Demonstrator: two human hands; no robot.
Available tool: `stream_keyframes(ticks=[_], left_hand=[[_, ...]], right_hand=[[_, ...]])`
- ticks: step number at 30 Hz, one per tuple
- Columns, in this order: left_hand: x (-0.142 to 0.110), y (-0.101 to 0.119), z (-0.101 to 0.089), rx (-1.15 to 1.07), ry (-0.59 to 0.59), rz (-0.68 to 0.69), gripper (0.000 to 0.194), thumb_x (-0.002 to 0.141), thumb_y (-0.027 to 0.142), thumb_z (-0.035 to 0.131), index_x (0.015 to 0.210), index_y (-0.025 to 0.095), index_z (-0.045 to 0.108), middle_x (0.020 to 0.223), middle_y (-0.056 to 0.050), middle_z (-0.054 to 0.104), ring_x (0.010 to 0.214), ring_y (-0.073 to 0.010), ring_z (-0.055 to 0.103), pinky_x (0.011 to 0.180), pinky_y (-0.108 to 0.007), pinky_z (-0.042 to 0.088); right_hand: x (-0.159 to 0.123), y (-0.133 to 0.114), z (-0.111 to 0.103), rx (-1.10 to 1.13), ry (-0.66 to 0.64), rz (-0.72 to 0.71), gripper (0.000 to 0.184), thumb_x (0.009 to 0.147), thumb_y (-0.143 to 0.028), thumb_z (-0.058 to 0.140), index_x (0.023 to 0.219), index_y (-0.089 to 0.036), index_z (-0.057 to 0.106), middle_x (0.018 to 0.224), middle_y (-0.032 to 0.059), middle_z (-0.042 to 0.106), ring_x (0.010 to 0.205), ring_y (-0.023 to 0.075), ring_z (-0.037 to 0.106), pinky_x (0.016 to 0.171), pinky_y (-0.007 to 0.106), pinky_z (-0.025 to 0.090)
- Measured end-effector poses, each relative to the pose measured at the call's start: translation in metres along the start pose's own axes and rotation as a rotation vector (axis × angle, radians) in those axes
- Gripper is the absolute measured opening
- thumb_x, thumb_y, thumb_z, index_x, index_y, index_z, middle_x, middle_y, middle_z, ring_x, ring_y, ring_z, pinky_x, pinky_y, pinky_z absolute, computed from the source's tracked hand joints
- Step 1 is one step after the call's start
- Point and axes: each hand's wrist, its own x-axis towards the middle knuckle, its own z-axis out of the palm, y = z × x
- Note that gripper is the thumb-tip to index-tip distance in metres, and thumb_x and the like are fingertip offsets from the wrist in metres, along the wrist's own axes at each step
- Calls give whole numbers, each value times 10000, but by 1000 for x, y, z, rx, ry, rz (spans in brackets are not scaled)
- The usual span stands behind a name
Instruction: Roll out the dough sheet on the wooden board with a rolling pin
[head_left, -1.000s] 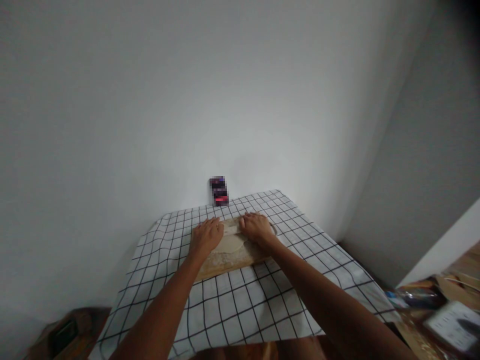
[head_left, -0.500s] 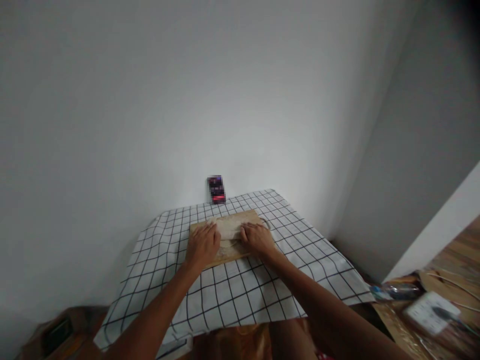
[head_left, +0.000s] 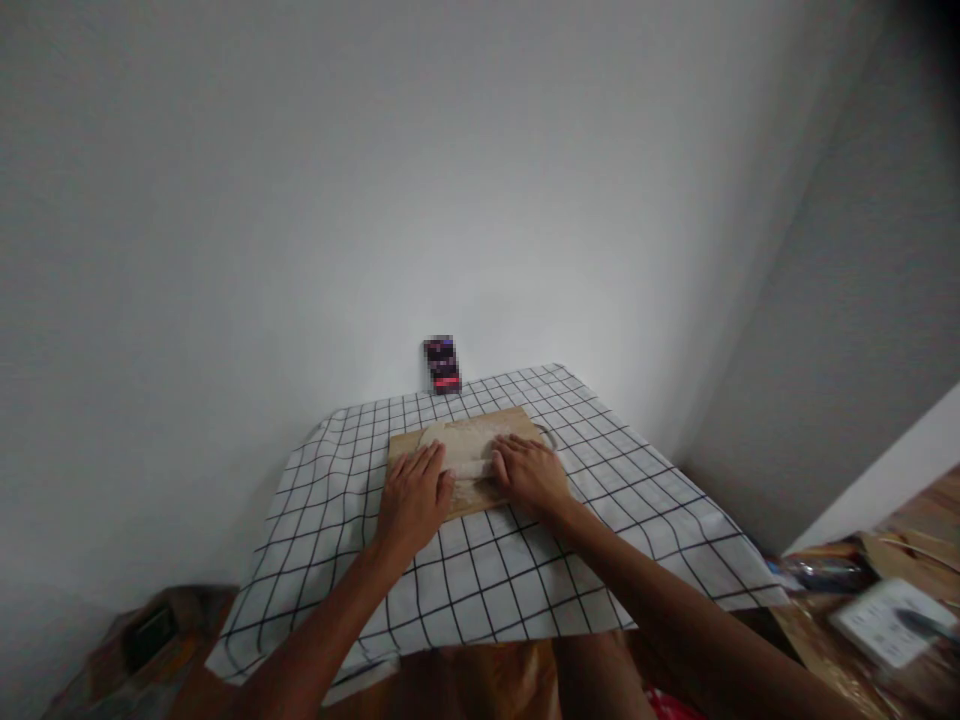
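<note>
Your left hand and right hand lie over a rolling pin; I cannot tell whether they grip it. Flattened dough shows on its far side, atop the cutting board.

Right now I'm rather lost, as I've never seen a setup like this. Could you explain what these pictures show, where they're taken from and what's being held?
There is no machine arm here: you are looking at a person's bare left hand and right hand. The one camera is worn on that person's head, looking forward and down, so the forearms reach in from the bottom.

Below lies a checked cloth, and on it a wooden board with flattened dough. Each hand rests over one end of a pale roller; how firmly they grip it cannot be seen. Behind the board, a dark thing leans by the wall, too blurred to make out.
</note>
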Motion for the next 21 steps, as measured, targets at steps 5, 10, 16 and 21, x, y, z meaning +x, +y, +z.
stream_keyframes(ticks=[5, 10, 16, 21], left_hand=[[32, -11, 14, -10, -33, -21, 449, 1072, 335, 358, 1324, 128, 667, 1404, -120, 678, 1320, -240, 623, 1162, -436, 458], [60, -24, 32, 12, -32, -47, 401, 1065, 319, 386, 1257, 165, 702, 1360, -99, 709, 1279, -226, 647, 1153, -439, 471], [92, -39, 45, -3, -186, -161, 419, 1051, 356, 415, 1297, 165, 695, 1352, -102, 713, 1315, -238, 617, 1174, -443, 443], [101, -45, 52, -61, -205, -217, 450, 1050, 390, 387, 1296, 168, 692, 1381, -92, 698, 1330, -220, 599, 1190, -407, 414]], right_hand=[[45, 10, 2, -62, -79, 88, 484, 1092, -358, 284, 1199, -186, 724, 1321, 114, 704, 1222, 234, 638, 1031, 352, 444], [84, 19, 1, -66, -185, 111, 535, 1083, -399, 260, 1140, -185, 747, 1216, 136, 743, 1124, 261, 683, 941, 359, 490], [118, 27, 10, -65, -272, 158, 578, 1072, -408, 227, 1145, -185, 755, 1220, 159, 739, 1110, 275, 696, 913, 371, 507], [132, 30, 15, -45, -324, 166, 558, 1056, -410, 254, 1188, -190, 749, 1266, 160, 723, 1143, 279, 686, 933, 385, 505]])
